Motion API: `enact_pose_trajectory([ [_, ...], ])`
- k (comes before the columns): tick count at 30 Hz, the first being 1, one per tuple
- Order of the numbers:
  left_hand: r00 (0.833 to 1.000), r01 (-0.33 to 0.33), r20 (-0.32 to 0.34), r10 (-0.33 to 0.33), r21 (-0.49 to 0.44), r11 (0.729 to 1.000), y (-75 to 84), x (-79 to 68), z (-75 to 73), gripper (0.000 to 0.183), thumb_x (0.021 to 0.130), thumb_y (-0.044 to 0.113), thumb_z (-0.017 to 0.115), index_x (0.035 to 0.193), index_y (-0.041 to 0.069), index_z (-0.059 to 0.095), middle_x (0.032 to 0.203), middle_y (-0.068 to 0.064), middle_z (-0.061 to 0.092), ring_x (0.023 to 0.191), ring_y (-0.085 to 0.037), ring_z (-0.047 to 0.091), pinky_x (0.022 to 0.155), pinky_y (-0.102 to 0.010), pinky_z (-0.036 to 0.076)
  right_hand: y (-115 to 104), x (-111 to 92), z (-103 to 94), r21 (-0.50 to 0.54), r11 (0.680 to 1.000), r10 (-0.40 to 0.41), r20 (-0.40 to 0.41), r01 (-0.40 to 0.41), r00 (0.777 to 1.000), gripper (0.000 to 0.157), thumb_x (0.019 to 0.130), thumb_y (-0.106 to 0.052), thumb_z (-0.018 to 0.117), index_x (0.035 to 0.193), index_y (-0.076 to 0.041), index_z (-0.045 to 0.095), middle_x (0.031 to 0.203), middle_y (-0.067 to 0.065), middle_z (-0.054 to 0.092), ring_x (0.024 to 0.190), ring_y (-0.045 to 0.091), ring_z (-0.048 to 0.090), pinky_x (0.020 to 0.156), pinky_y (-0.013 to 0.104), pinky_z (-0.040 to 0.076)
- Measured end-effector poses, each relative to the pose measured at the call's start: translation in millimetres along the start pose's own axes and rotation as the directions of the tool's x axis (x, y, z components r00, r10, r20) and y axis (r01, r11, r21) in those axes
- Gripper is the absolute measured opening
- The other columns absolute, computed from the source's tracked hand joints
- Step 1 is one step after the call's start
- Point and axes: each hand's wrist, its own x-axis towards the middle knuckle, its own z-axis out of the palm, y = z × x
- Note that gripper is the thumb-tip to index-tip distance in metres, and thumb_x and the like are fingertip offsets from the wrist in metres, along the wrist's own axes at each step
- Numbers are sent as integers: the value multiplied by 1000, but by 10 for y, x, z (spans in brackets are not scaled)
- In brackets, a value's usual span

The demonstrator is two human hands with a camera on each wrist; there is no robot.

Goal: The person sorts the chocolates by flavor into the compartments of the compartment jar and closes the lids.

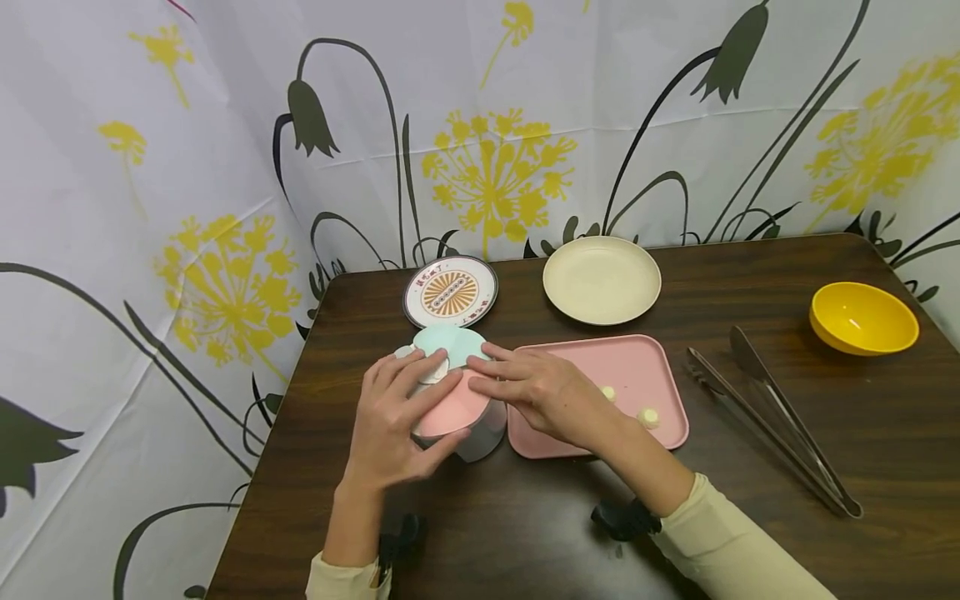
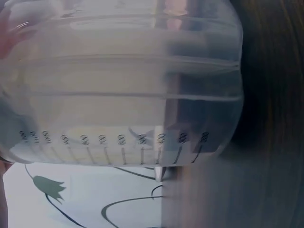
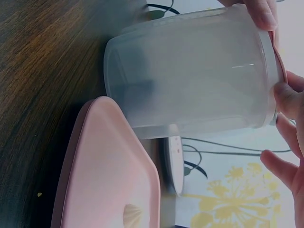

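A translucent plastic storage container (image 1: 486,440) stands upright at the table's left, and measuring marks run up its side in the left wrist view. Its lid (image 1: 450,410) has pink, mint and white parts. My left hand (image 1: 390,425) spreads over the lid from the left, thumb along the near rim. From the other side, my right hand (image 1: 555,392) lays its extended fingers on the lid's right part. In the right wrist view, fingertips (image 3: 286,97) press at the lid's edge, and the container's clear wall (image 3: 190,80) shows below.
A pink tray (image 1: 652,367) with small pale shell-shaped pieces (image 1: 648,417) lies right beside the container. Behind stand a patterned plate (image 1: 480,312) and a cream plate (image 1: 602,281). Metal tongs (image 1: 813,454) and a yellow bowl (image 1: 862,321) are on the right.
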Motion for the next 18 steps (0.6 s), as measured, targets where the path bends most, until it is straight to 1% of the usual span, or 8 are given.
enact_pose_trajectory([
  [3, 1000, 20, 2, -20, -31, 999, 6, 12, 25, 60, 82, 59, 62, 121, 15, 72, 124, -11, 65, 120, -38, 54, 103, -65, 28, 17, -8, -5, 12, 1000, 1, -10, 0, 1000, 44, 88, -3, 69, 130, -15, 65, 138, 1, 58, 133, 19, 47, 101, 37, 45],
  [6, 999, 50, 0, -50, -55, 997, 16, -12, 40, 60, 83, 59, 62, 121, 14, 72, 126, -11, 65, 125, -38, 53, 105, -67, 26, 26, -9, -5, 20, 1000, 2, -3, -1, 1000, 44, 88, -2, 68, 130, -15, 65, 138, 0, 58, 133, 19, 47, 101, 37, 44],
  [8, 998, 58, -8, -59, -57, 997, 24, -24, 49, 60, 83, 59, 62, 122, 14, 72, 127, -10, 65, 126, -38, 53, 105, -66, 28, 31, -12, -9, 26, 1000, 3, 0, -3, 1000, 45, 88, -1, 68, 130, -15, 65, 137, 0, 58, 134, 18, 47, 101, 37, 44],
  [14, 998, 45, -36, -46, -27, 999, 41, -19, 69, 60, 86, 58, 60, 121, 11, 72, 127, -7, 65, 124, -37, 55, 104, -62, 32, 54, -15, -12, 78, 997, 0, -6, 1, 1000, 44, 89, -1, 66, 131, -14, 65, 137, 0, 58, 133, 19, 47, 103, 37, 43],
  [18, 996, 71, -42, -73, -44, 996, 49, -11, 74, 59, 89, 58, 56, 120, 10, 72, 126, -6, 65, 124, -35, 56, 106, -59, 31, 61, 1, -14, 113, 994, 9, -25, -6, 1000, 40, 91, -4, 65, 130, -13, 65, 134, 1, 60, 131, 20, 50, 102, 36, 43],
])
